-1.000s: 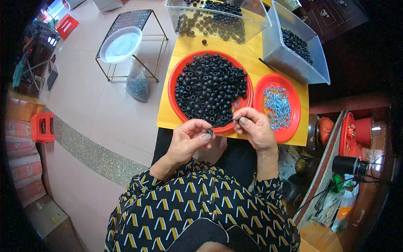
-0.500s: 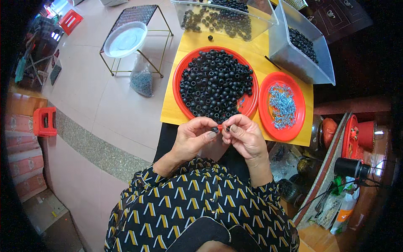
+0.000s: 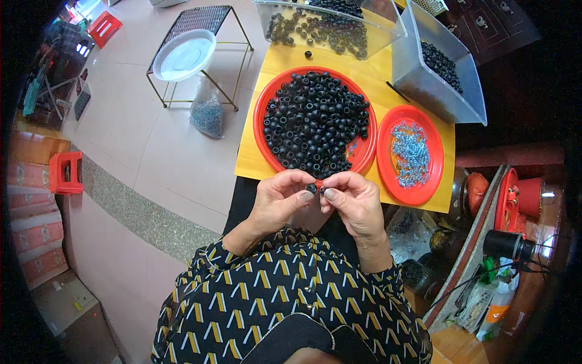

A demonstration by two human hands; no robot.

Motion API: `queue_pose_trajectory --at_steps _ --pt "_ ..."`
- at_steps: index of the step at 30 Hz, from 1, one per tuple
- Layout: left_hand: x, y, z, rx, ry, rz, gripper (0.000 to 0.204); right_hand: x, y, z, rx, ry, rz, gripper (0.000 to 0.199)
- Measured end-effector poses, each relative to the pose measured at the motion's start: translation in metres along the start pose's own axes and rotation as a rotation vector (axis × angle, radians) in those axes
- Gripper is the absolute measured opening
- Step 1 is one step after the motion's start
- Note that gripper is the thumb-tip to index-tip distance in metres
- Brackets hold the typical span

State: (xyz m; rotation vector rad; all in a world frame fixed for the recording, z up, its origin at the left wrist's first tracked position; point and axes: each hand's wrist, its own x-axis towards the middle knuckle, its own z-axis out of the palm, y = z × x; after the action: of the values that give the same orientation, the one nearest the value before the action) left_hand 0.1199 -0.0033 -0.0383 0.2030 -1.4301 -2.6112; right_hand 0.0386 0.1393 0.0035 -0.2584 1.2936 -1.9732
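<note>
Between the thumb and forefinger of my left hand (image 3: 280, 199) is a small round black bead (image 3: 311, 188) with a hole. My right hand (image 3: 354, 206) is closed in a pinch close beside it; a tiny dark thing shows at its fingertips, too small to name. Both hands are just off the near rim of a red round tray (image 3: 370, 155) heaped with black beads (image 3: 318, 118). To its right lies a smaller red plate (image 3: 429, 191) holding many small, shiny, bluish-silver pieces (image 3: 411, 155).
Clear plastic bins of black beads stand at the back (image 3: 315, 27) and back right (image 3: 439, 79) of the yellow tabletop (image 3: 251, 151). One loose bead (image 3: 308, 54) lies near the back bin. A stool (image 3: 200, 24) with a white basin (image 3: 183, 56) stands left.
My right hand's thumb and fingertips have shifted slightly and are closer to the bead in my left hand. The whole scene has shifted a little to the right in view.
</note>
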Motion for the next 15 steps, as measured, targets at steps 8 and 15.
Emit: queue_pose_trajectory --at_steps 8,15 --pt "0.0010 0.0015 0.0007 0.073 -0.074 0.083 0.019 -0.0010 -0.0007 -0.0012 -0.045 -0.018 0.010 0.013" --pt "0.0032 0.0034 -0.0012 0.243 -0.122 0.199 0.018 -0.0025 -0.0032 -0.0034 -0.168 -0.041 0.016 0.012"
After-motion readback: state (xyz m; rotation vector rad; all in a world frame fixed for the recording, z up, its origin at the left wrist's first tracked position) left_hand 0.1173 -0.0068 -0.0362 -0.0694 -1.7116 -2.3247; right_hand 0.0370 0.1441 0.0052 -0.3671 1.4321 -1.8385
